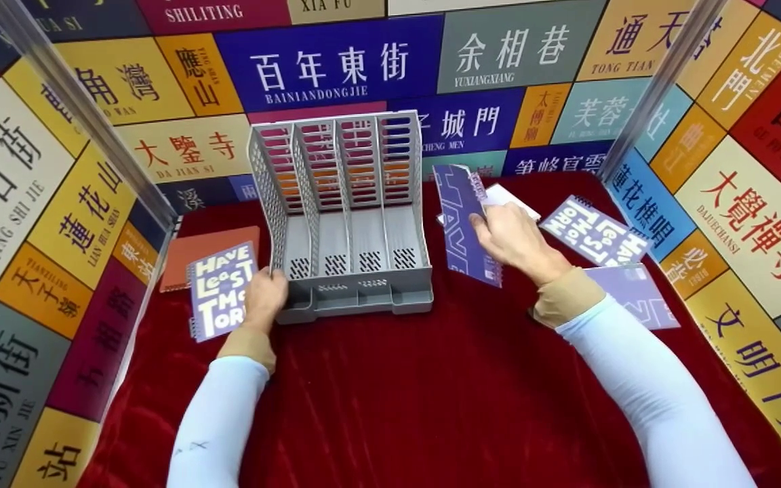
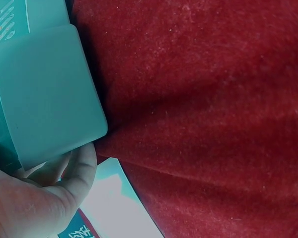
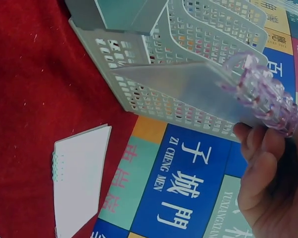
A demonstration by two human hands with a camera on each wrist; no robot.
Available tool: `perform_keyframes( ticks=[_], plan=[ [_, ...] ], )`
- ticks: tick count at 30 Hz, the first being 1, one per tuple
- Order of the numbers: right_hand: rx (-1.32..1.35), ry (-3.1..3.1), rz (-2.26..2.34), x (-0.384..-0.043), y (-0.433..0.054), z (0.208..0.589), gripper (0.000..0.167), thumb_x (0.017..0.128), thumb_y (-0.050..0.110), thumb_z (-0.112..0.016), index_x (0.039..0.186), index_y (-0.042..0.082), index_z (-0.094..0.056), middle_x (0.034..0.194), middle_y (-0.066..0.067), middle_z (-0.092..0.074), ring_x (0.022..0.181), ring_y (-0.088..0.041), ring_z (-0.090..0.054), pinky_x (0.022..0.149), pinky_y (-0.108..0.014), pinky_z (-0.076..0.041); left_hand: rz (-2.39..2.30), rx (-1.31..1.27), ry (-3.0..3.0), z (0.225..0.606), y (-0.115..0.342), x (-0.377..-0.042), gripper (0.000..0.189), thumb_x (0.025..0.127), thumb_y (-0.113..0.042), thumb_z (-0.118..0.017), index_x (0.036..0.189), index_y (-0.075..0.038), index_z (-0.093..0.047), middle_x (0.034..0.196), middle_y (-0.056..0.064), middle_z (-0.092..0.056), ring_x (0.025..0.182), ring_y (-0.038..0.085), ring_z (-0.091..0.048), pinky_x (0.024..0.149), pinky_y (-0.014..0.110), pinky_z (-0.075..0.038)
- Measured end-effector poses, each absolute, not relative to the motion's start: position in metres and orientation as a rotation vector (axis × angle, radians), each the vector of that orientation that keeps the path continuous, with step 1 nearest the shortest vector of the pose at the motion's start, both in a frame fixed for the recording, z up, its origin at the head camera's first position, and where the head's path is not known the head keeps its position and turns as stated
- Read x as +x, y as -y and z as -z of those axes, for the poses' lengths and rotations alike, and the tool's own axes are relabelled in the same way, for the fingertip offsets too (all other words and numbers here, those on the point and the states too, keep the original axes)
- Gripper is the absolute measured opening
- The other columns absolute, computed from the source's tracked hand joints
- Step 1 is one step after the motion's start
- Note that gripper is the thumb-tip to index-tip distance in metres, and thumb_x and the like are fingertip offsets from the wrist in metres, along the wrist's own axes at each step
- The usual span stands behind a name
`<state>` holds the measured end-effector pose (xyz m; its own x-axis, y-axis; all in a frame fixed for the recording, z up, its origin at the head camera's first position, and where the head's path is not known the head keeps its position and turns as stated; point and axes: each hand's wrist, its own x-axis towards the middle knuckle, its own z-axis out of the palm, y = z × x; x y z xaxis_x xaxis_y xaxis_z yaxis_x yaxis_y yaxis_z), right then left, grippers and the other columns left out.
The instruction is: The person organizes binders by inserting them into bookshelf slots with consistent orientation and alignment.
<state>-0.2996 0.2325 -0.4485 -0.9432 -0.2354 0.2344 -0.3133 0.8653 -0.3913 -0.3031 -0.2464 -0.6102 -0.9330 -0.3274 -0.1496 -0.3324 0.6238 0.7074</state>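
A grey file rack (image 1: 353, 295) with upright dividers stands on the red cloth; its slots look bare. My left hand (image 1: 265, 298) grips the rack's left front corner. In the left wrist view, the left hand's fingers (image 2: 82, 171) bend around the edge of the rack's end panel (image 2: 49, 94). To the right of the rack, my right hand (image 1: 516, 237) holds a purple spiral notebook (image 1: 462, 230) upright by its far edge. The right wrist view shows the notebook (image 3: 184, 89) overlapping the rack's perforated side (image 3: 144, 96), its coil beside the right hand's fingers (image 3: 260, 144).
Left of the rack, a lettered purple notebook (image 1: 211, 318) overlaps a reddish-brown notebook (image 1: 177, 254). At right lie a white-paged notebook (image 1: 509, 200), a lettered notebook (image 1: 587, 227) and a lilac notebook (image 1: 641, 298). Sign-printed walls (image 1: 326, 64) enclose the red cloth (image 1: 363, 407).
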Motion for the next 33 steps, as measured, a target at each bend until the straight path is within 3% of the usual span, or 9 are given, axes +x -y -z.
perform_keyframes(
  ticks=[4,12,18,21,27,33],
  plan=[
    [0.4,2.82,-0.699,-0.302,-0.226,0.448,0.041,0.114,0.03,-0.056,0.085,0.002,-0.067,0.079,-0.022,-0.072,0.071,-0.041,-0.071,0.066,-0.056,-0.057,-1.253,-0.568,-2.791,0.591,0.238,-0.29,0.064,0.11,-0.032,-0.036,0.159,0.006,-0.054,0.163,0.033,-0.056,0.15,0.055,-0.054,0.129,0.062,-0.042],
    [0.375,2.801,-0.821,-0.306,-0.21,0.45,0.046,0.116,0.032,-0.055,0.1,-0.005,-0.076,0.078,-0.022,-0.073,0.066,-0.037,-0.071,0.063,-0.048,-0.058,-1.229,-0.547,-2.819,0.588,0.236,-0.287,0.057,0.113,-0.031,-0.037,0.149,0.006,-0.061,0.157,0.033,-0.061,0.147,0.054,-0.058,0.125,0.063,-0.044],
    [0.399,2.766,-0.889,-0.312,-0.2,0.452,0.045,0.116,0.029,-0.054,0.121,-0.008,-0.078,0.091,-0.03,-0.08,0.08,-0.046,-0.08,0.074,-0.057,-0.065,-1.236,-0.543,-2.832,0.589,0.236,-0.288,0.055,0.113,-0.031,-0.037,0.141,0.007,-0.064,0.154,0.034,-0.062,0.144,0.056,-0.059,0.123,0.064,-0.045],
    [0.394,2.737,-0.921,-0.315,-0.195,0.454,0.044,0.114,0.027,-0.053,0.122,-0.008,-0.078,0.096,-0.031,-0.082,0.085,-0.048,-0.081,0.077,-0.059,-0.065,-1.234,-0.562,-2.827,0.59,0.236,-0.288,0.057,0.112,-0.032,-0.036,0.143,0.007,-0.064,0.155,0.034,-0.062,0.145,0.055,-0.058,0.124,0.064,-0.044],
    [0.362,2.695,-1.088,-0.32,-0.185,0.459,0.046,0.11,0.022,-0.051,0.133,-0.01,-0.075,0.111,-0.032,-0.083,0.095,-0.048,-0.084,0.081,-0.057,-0.069,-1.22,-0.571,-2.815,0.589,0.236,-0.288,0.061,0.111,-0.034,-0.033,0.148,0.006,-0.061,0.158,0.032,-0.06,0.148,0.054,-0.056,0.126,0.062,-0.043],
    [0.343,2.683,-1.183,-0.324,-0.173,0.463,0.047,0.113,0.022,-0.051,0.145,-0.009,-0.067,0.126,-0.033,-0.079,0.11,-0.049,-0.083,0.093,-0.055,-0.069,-1.233,-0.56,-2.819,0.587,0.235,-0.286,0.056,0.112,-0.033,-0.036,0.141,0.005,-0.065,0.155,0.032,-0.063,0.144,0.053,-0.059,0.124,0.062,-0.045]
  ],
)
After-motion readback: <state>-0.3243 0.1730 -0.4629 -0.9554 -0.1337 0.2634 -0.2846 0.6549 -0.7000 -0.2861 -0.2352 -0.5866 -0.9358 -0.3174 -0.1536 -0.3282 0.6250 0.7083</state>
